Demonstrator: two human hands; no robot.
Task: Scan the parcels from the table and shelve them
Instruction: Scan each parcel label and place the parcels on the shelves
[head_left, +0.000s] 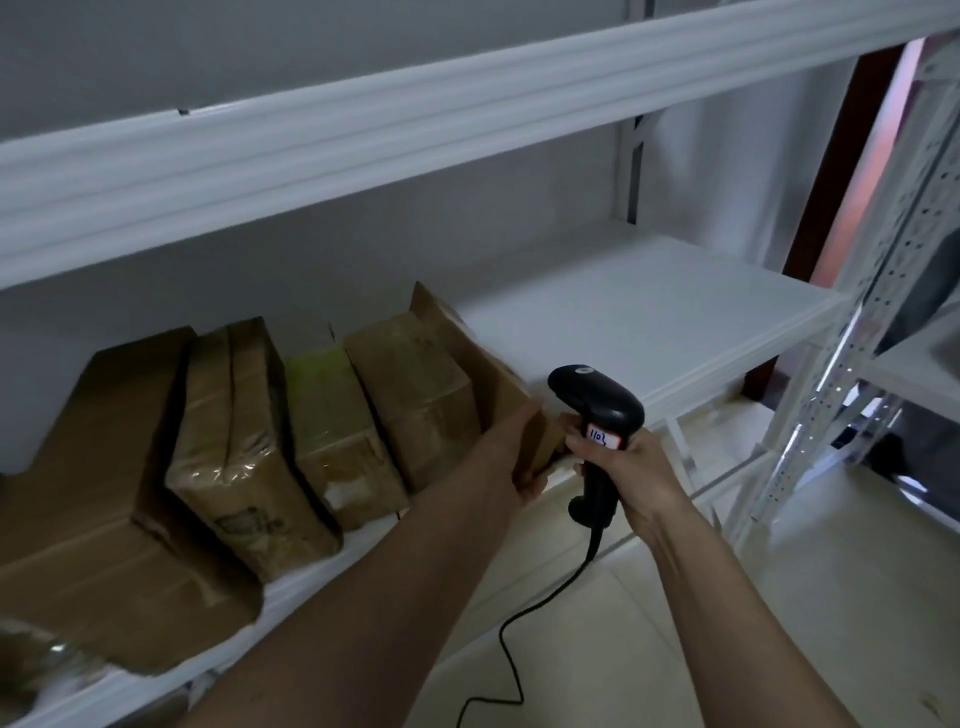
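1. A thin brown cardboard parcel (483, 364) is stood on edge on the white shelf (649, 306), at the right end of a row, leaning against the next box.
2. Its near corner is clamped by the left grip (524, 457), with the fingers wrapped round the front edge and the thumb side lying on the left face.
3. A black handheld scanner (597, 415) is clasped by its handle in the right grip (634, 467), just right of the parcel; a white tag with handwritten figures is seen on the handle, and a black cable (519, 649) hangs from its base.
4. Five brown parcels are counted in the row: the held one, a plain box (421, 400), a box with a green-tinted top (337, 421), a box wrapped in clear tape (244, 441) and a large box (104, 493) at the left.
5. One scanner is seen.
6. A second shelf board (415, 114) is seen above, and one perforated upright (857, 332) at the right.
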